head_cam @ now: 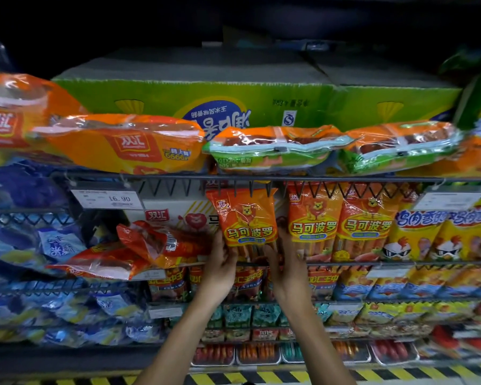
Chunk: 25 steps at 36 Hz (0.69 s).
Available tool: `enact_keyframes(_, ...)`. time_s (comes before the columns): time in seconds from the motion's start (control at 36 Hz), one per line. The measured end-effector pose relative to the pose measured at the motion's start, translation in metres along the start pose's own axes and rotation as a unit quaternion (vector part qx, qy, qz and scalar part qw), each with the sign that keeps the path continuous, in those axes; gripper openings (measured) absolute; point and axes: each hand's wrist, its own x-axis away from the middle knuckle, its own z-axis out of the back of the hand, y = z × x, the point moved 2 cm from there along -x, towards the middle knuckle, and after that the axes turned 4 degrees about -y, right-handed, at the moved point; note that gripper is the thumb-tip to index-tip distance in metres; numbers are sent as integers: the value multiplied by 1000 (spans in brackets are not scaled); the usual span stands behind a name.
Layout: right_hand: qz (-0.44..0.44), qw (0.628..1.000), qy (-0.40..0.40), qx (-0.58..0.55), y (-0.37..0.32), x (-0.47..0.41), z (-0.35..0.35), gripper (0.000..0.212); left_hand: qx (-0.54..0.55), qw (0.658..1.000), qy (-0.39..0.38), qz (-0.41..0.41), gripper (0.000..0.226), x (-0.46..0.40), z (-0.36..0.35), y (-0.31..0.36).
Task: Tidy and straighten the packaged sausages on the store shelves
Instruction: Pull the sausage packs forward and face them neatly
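Both hands are raised to the second shelf from the top and hold one orange sausage pack (245, 218) by its lower part. The left hand (220, 262) grips the pack's lower left edge, fingers curled behind it and thumb on the front; the right hand (285, 262) grips the lower right edge, fingers wrapped round that side. The pack stands with its long axis close to vertical, the top leaning slightly to the left, and its upper edge reaches the wire rail (233, 177) of the shelf above. It lies directly above and between the two hands, so neither hand is clearly nearer; the hold is even. Just to its right stand two matching packs (340, 220), upright and side by side, with a narrow gap between them and the held pack. To its left, red packs (139, 248) lie slumped and askew on the same shelf, with a white carton (178, 215) behind. In my judgement the governing relation is the held pack's tilt and gap against the upright row on its right: it needs to be brought square and moved rightward to close up, which the right hand is best placed to guide. The slumped red packs appear not yet dealt with.
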Motion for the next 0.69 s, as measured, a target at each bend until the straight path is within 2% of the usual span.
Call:
enact_keyframes(0.08,-18,1000,2,5,0,4,-1,48,-30,999,18,15,55,-1,0,-2)
enact_keyframes(0.25,-62,997,44,-8,0,-3,5,40,-84,994,66,-13,51,-4,-3,2)
enact_keyframes(0.33,-97,994,51,-18,2,-4,13,44,-82,993,78,-33,51,-4,-8,7)
enact_keyframes(0.47,-66,998,21,5,-10,-7,16,40,-48,996,74,-29,48,-7,-10,2)
enact_keyframes(0.61,-64,993,88,-55,-16,8,10,44,-79,995,38,-37,52,-12,-6,-4)
enact_keyframes(0.69,-29,995,86,-33,-22,11,6,50,-97,992,29,-68,50,-16,-8,-6)
